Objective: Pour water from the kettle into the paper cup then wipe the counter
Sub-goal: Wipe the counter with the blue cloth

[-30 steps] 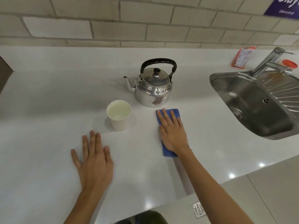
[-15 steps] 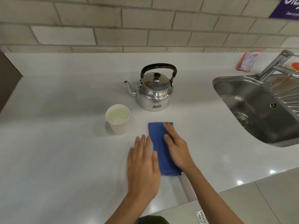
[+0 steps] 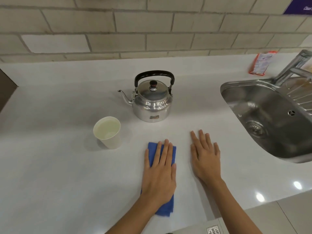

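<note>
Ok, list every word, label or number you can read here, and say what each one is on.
Purple sign on the wall, top right: white lettering cut off by the frame edge and blurred, not readable.
Red and white packet by the tap: print too small to read.
Sticker on the kettle: too blurred to read.
Nothing else carries text.

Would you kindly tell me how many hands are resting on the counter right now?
2: the left hand lies flat on the blue cloth; the right hand lies flat on the bare counter beside it.
</note>
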`<state>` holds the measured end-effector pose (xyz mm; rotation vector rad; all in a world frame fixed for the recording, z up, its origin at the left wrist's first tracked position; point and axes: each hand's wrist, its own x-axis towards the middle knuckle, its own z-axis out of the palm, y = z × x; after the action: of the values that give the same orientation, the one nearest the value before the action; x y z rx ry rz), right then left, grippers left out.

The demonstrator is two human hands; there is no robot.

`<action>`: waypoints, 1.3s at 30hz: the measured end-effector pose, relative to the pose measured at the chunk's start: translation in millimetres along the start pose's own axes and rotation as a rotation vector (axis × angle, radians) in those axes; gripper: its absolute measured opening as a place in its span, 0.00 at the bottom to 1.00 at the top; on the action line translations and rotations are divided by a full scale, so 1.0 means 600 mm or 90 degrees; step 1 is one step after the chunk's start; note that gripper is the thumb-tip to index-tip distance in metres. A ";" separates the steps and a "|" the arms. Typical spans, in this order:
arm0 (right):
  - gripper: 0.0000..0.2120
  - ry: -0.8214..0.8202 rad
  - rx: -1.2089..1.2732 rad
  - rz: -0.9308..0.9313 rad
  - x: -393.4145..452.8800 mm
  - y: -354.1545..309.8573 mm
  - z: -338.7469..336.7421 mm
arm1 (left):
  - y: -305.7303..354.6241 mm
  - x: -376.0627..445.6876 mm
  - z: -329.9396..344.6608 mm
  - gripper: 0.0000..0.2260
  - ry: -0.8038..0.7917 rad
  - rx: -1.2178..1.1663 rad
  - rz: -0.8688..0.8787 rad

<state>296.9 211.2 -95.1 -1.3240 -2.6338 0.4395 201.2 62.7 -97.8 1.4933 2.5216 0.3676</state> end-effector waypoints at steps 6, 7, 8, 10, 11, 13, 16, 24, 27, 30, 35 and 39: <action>0.25 0.004 -0.012 0.004 -0.001 -0.004 0.002 | -0.040 0.102 -0.035 0.26 0.000 0.051 -0.084; 0.24 0.014 -0.009 0.003 0.000 -0.007 0.000 | -0.036 0.106 -0.033 0.26 0.008 0.051 -0.100; 0.24 0.027 -0.003 -0.005 0.002 -0.012 -0.002 | -0.026 0.099 -0.025 0.26 0.022 0.043 -0.113; 0.23 0.038 0.025 -0.052 0.006 -0.029 -0.002 | 0.001 0.054 -0.012 0.26 0.039 0.035 -0.109; 0.23 0.027 0.042 -0.082 0.007 -0.038 0.000 | 0.012 0.027 -0.007 0.26 0.045 0.028 -0.089; 0.23 -0.003 0.063 -0.124 0.007 -0.048 0.009 | 0.013 0.000 -0.004 0.26 0.043 0.006 -0.060; 0.22 -0.013 0.083 -0.134 0.007 -0.045 0.017 | -0.023 0.035 -0.015 0.25 0.046 0.024 -0.114; 0.22 -0.006 0.069 -0.140 0.006 -0.043 0.018 | -0.003 0.017 -0.010 0.28 0.112 0.007 -0.260; 0.22 -0.002 0.069 -0.141 0.005 -0.043 0.018 | -0.037 0.034 -0.012 0.26 0.109 0.002 -0.252; 0.22 -0.009 0.070 -0.139 0.006 -0.045 0.015 | -0.067 0.075 -0.033 0.27 0.084 0.017 -0.303; 0.22 -0.005 0.075 -0.117 0.004 -0.057 0.008 | 0.001 0.008 -0.014 0.26 0.075 0.009 -0.220; 0.21 0.006 0.061 -0.092 0.004 -0.070 0.011 | -0.011 -0.085 -0.022 0.25 0.063 0.039 -0.142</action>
<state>261.7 188.1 -87.6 -1.0958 -2.6427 0.5295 216.0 13.1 -85.5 1.2223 2.7657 0.3390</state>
